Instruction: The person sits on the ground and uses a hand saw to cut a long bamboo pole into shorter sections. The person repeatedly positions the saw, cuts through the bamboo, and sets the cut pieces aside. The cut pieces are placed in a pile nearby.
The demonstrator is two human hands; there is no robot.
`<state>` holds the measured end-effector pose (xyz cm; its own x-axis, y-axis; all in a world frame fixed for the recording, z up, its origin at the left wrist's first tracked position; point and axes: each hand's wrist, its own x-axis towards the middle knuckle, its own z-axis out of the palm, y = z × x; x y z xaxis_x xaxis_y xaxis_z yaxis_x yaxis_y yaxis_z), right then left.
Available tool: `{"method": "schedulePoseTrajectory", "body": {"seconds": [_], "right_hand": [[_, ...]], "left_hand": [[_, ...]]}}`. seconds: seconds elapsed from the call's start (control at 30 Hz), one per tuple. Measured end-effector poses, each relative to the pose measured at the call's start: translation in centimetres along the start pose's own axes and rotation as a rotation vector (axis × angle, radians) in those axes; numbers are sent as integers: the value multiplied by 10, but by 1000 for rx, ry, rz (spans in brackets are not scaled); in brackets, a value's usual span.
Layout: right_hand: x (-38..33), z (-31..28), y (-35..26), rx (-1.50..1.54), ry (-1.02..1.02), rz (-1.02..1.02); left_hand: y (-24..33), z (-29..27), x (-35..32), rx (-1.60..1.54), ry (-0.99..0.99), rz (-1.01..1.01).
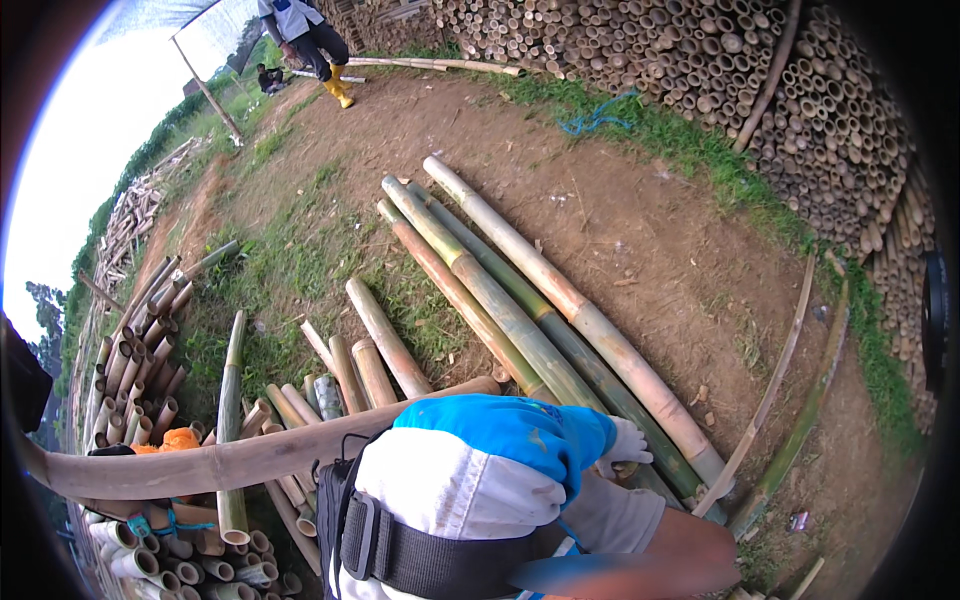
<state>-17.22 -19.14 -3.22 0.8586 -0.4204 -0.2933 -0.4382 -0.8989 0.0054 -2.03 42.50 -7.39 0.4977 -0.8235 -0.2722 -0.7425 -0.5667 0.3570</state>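
Note:
My left hand (625, 446), in a white glove, reaches out from a blue and white sleeve (480, 430). Its fingers bend down over a green bamboo pole (510, 325), though the sleeve and my leg partly hide the grip. Beside this pole lie a darker green pole (565, 345), a pale, reddish pole (600, 330) and a thinner brownish pole (450, 285), all side by side on the ground. My bare knee (700, 545) shows below the hand. My right hand does not appear.
A thick bamboo rail (270, 455) runs across at left, with cut bamboo pieces (375, 375) around it. Stacked bamboo (720, 60) rises at far right. Split bamboo strips (800, 430) lie at right. A person (315, 45) in yellow boots walks in the distance.

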Motion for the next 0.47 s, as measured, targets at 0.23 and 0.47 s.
{"method": "schedulePoseTrajectory", "body": {"seconds": [0.23, 0.47], "right_hand": [[-18, 16, 35, 39, -34, 43], [-134, 108, 161, 39, -271, 157]], "left_hand": [[6, -10, -4, -10, -10, -11], [32, -32, 49, 187, -201, 104]]}}
